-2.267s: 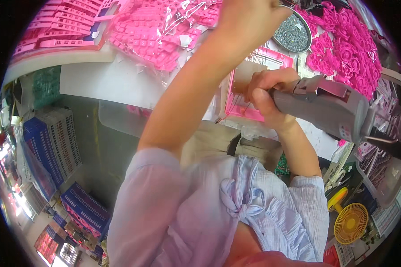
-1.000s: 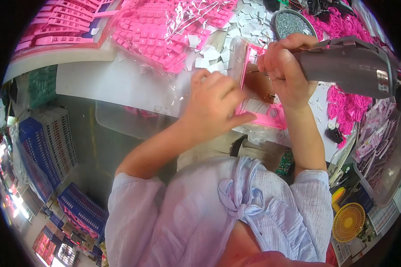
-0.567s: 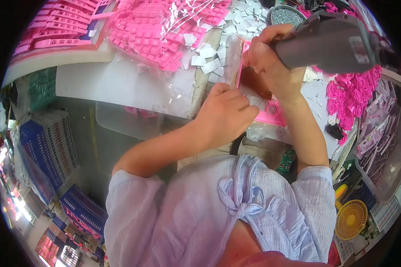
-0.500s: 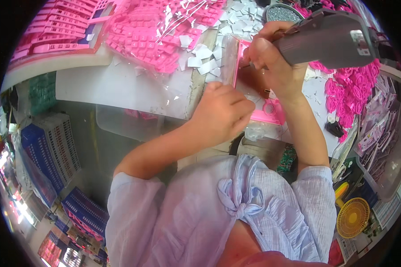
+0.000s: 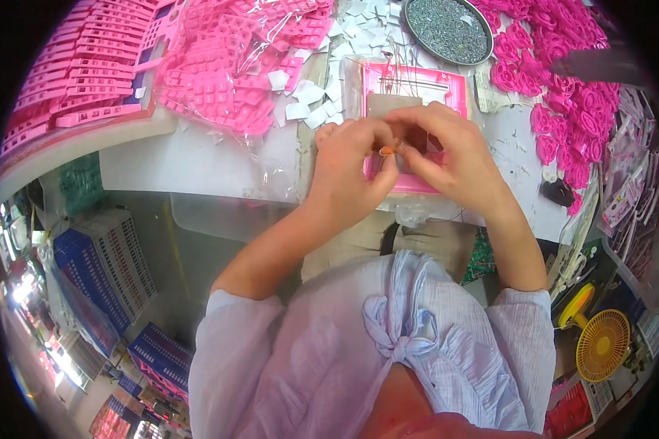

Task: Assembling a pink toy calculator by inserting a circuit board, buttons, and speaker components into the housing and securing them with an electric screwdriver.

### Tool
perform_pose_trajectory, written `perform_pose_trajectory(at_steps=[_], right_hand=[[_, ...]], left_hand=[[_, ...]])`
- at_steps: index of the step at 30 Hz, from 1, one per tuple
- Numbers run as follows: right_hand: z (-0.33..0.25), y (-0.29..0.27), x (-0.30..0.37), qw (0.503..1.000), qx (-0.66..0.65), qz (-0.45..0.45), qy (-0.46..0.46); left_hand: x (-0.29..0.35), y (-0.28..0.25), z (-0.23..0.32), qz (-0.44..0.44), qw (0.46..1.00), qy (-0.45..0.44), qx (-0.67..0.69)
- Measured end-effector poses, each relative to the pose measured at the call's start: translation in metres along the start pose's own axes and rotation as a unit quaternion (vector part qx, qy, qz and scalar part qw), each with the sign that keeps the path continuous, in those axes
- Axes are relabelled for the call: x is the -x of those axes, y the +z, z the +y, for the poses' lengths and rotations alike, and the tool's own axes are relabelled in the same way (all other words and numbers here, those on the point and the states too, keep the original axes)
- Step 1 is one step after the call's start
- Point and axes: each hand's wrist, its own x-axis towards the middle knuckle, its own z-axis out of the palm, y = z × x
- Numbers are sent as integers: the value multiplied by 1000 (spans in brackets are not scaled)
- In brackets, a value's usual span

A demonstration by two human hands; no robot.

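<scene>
Fingers (image 5: 388, 146) of my left hand (image 5: 351, 172) and right hand (image 5: 454, 157) are pinched together on a tiny orange piece (image 5: 388, 151) over the pink tray (image 5: 447, 80) on the tabletop (image 5: 198, 157), and I'd judge it feather-light, stiff, easily dropped, best nipped by its ends.

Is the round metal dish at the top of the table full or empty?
Full: the round metal dish is covered rim to rim with small grey pieces.

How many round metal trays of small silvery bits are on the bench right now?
1. The round metal tray of silvery bits sits at the far edge of the white bench, beyond the pink rectangular frame under both hands. Others may lie outside view.
</scene>
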Motion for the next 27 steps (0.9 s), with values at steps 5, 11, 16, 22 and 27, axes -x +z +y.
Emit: perform_pose_trajectory(at_steps=[5, 11, 16, 22, 27], right_hand=[[13, 8, 4, 999, -38, 34, -5], [12, 7, 5, 986, -154, 35, 59], [17, 7, 7, 979, -185, 51, 63], [15, 9, 9, 984, -159, 53, 52], [17, 9, 13, 983, -162, 50, 65]], left_hand=[[-2, 0, 2, -9, 999, -42, 18], [-1, -6, -3, -17, 996, -61, 56], [-5, -14, -1, 6, 996, 10, -88], [0, -6, -5, 1, 1000, -22, 2], [0, -2, -8, 10, 999, -21, 27]])
